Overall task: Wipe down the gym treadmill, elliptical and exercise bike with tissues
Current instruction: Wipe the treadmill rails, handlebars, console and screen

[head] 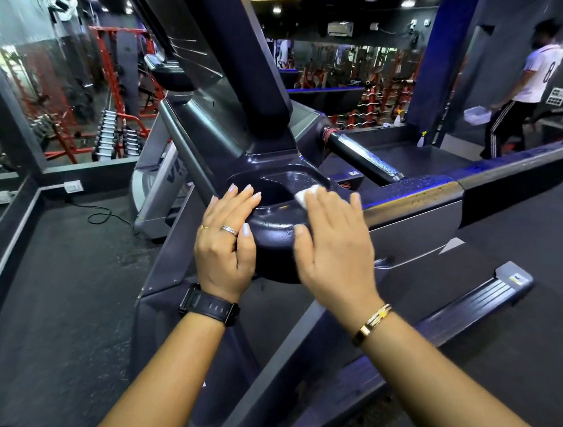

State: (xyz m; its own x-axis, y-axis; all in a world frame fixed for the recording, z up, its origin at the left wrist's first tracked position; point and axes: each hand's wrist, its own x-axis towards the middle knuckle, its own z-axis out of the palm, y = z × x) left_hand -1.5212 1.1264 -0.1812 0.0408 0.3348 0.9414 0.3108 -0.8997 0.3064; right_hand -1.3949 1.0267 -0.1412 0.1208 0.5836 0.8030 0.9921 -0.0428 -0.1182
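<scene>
Mostly the view is filled by the dark console tray of the treadmill [271,234], seen from above with both forearms reaching in from the bottom edge. The left hand [227,246] lies flat on the tray's rounded left rim, fingers straight and together, thumb laid along the front edge; it holds nothing. It wears two rings [229,229], and a black watch [209,306] sits on the wrist.

The right hand [333,249] is smeared by motion blur, so its fingertips are hard to separate. Its fingers stretch forward, fairly straight, pressing a white tissue [306,195] against the right rim of the cup recess [281,185]. Only a small corner of the tissue shows past the fingers; the rest is hidden beneath them. The thumb rests apart from it on the tray's front edge, so this is a flat press rather than a pinch. A gold bracelet [371,323] circles the wrist.

Beyond the tray a handlebar [364,157] runs to the right, and the upright column is cut off by the top of the frame. The tray's underside is hidden by the hands.

Far right, another person [526,89] in a white shirt walks away carrying a pale container [476,115]; its contents cannot be made out. A small spray bottle [421,139] stands near the blue pillar. At left, a dumbbell rack [108,138] shows dimly.
</scene>
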